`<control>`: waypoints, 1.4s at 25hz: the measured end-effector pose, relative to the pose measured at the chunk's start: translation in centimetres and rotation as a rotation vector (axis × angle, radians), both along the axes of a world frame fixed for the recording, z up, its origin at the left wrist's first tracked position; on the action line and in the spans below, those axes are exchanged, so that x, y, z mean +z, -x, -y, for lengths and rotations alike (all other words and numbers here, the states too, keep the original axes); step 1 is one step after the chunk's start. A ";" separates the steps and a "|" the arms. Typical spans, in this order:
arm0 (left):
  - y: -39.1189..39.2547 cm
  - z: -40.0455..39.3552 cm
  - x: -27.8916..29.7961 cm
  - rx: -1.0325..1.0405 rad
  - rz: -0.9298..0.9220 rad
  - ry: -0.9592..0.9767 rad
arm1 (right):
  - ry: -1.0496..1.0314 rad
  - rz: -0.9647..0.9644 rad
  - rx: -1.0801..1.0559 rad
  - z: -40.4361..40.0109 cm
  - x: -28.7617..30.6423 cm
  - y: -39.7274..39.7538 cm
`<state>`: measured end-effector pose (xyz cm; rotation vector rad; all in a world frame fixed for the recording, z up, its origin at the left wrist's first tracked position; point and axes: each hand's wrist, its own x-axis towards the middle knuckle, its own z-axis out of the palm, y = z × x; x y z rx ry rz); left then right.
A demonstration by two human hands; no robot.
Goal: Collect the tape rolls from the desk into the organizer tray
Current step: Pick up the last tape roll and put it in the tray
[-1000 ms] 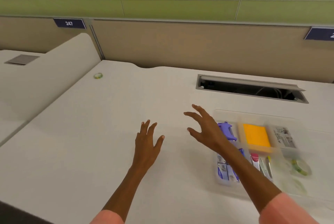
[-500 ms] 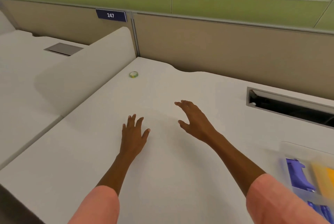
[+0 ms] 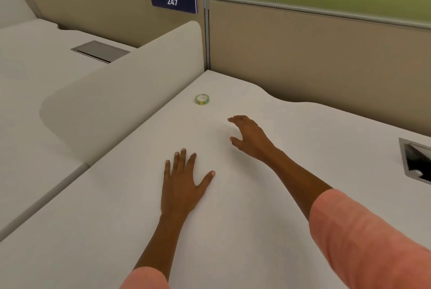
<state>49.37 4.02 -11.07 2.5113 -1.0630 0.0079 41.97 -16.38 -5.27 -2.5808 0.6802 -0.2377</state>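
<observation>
The left hand (image 3: 180, 186) lies flat on the table (image 3: 245, 230), fingers spread, holding nothing. Ahead and to its right, the right hand (image 3: 248, 137) hovers half-open, fingers curved, also empty. Beyond that hand's fingertips, near but apart, one tape roll (image 3: 202, 99) lies flat near the table's far corner. A hasty swipe could knock the light roll off the edge. The organizer tray is out of view.

I read "247" in white on a dark blue rectangular plate (image 3: 173, 2), fixed atop the tan partition, far beyond my left hand (image 3: 180, 183). Another plate at far left is unreadable.
</observation>
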 end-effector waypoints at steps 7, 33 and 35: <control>0.0 0.0 -0.8 0.019 0.009 0.017 | 0.025 -0.055 0.007 2.8 -2.4 -9.5; 0.5 0.0 0.3 -0.031 0.022 -0.005 | 0.119 -0.007 -0.091 -6.2 -2.1 3.8; 1.4 -0.3 0.8 -0.053 0.028 0.018 | 0.034 -0.022 -0.119 -7.2 -2.0 7.0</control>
